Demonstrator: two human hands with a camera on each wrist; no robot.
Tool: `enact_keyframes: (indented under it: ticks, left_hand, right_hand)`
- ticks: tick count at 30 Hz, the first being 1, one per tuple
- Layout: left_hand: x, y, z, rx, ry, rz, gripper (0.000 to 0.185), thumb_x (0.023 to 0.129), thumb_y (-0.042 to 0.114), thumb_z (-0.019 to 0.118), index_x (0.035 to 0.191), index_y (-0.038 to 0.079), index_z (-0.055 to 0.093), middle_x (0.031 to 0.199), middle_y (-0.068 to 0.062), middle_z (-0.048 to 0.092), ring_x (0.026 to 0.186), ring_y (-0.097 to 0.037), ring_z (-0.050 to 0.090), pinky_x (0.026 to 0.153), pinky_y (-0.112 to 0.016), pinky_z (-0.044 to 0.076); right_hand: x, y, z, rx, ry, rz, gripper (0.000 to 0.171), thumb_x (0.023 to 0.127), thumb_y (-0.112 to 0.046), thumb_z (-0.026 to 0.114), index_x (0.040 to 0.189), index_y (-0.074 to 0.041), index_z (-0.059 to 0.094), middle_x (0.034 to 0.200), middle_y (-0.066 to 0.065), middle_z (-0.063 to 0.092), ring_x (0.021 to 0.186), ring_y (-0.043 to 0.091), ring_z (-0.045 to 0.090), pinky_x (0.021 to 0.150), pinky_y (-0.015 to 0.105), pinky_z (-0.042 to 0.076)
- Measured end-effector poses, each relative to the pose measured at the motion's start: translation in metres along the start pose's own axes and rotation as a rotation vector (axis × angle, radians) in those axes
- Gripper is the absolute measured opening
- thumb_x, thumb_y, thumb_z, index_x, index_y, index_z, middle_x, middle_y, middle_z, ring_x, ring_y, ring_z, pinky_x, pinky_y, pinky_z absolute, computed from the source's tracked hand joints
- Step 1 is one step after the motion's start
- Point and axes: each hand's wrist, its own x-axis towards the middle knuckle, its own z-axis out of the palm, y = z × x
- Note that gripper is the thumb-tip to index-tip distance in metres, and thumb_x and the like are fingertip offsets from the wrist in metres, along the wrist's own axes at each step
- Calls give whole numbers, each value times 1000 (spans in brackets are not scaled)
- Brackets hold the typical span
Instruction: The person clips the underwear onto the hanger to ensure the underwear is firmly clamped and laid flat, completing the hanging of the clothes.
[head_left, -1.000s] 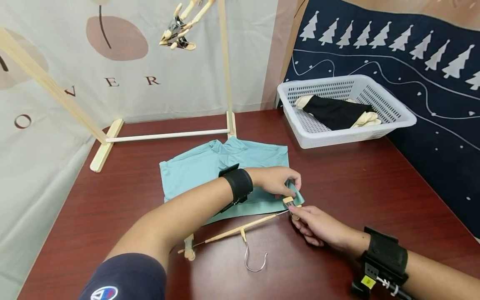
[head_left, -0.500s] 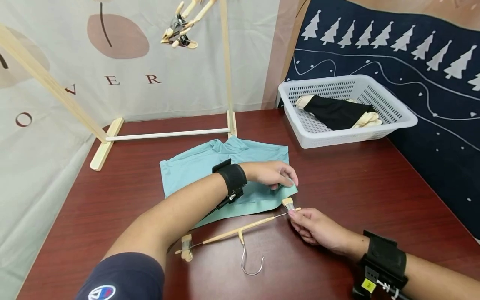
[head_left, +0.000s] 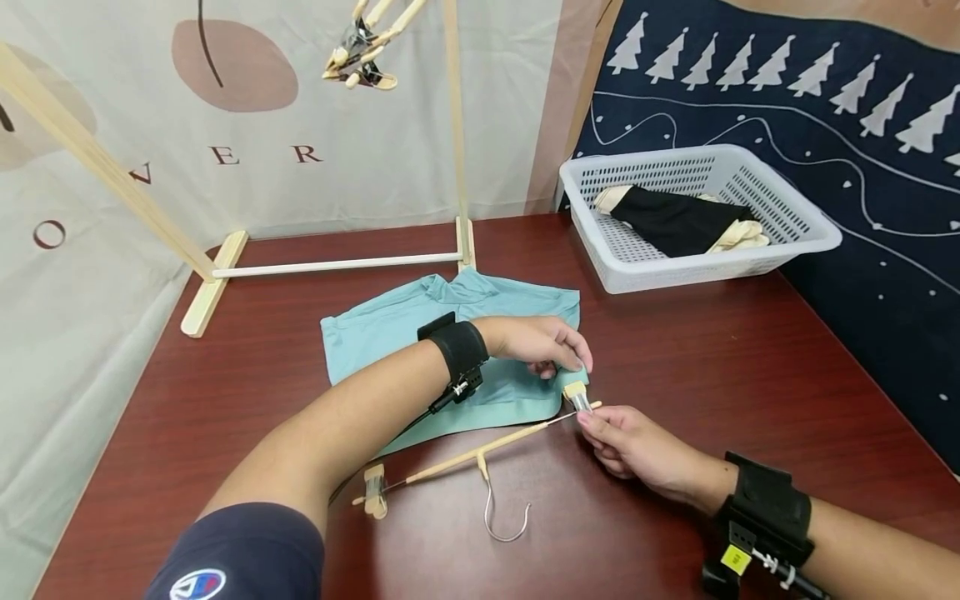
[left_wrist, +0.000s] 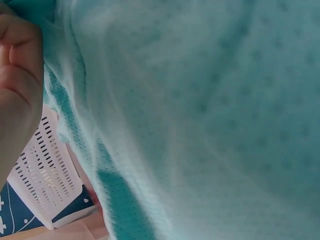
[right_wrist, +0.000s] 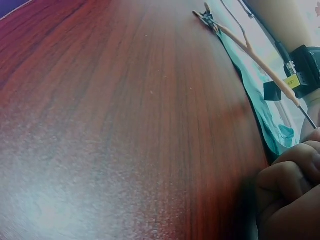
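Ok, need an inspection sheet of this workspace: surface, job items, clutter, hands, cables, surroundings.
surface: dark red wood-grain table, glare in the right wrist view
job items: teal garment laid on the table; hanger by its near edge, hook toward the person; right clip at the garment's corner, grip on cloth unclear
clutter: white basket holding black-and-cream cloth, back right
left hand: pinches garment near that corner
right hand: pinches right clip
cables: black cable from left wristband; another by right wristband
surroundings: wooden rack behind; pale lettered backdrop; navy tree-print cloth
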Motion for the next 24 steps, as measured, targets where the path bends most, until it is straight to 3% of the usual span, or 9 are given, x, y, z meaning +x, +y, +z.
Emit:
enact_keyframes:
  ticks: [15,21,24]
  left_hand:
    - [2,6,4,55,7,9,21,98,13,62,113,1,69,72,1,58,58,-10,55,56,-22,45]
    - [1,4,6,105,24,2,22,99,14,60,117,4,68,75,0,61,59,-11,58,57,-24,48]
    - [-3,3,5,150,44,4,26,100,17,60,124,9,66,90,2,65,64,-13,63,58,-26,50]
  right_hand:
    - [6,-2,-4,15,14,73,41,108,-30,41,74,-9,42,55,-10,30,45,6,22,44,22,19]
    - [7,-6,-7,-72,33,126,55,107,-42,40,80,6,40,55,-8,30,43,6,23,41,20,22]
    - [7,-7,-7,-188,83,150,59,106,-45,41,85,10,47,52,-5,36,39,7,29,38,20,27]
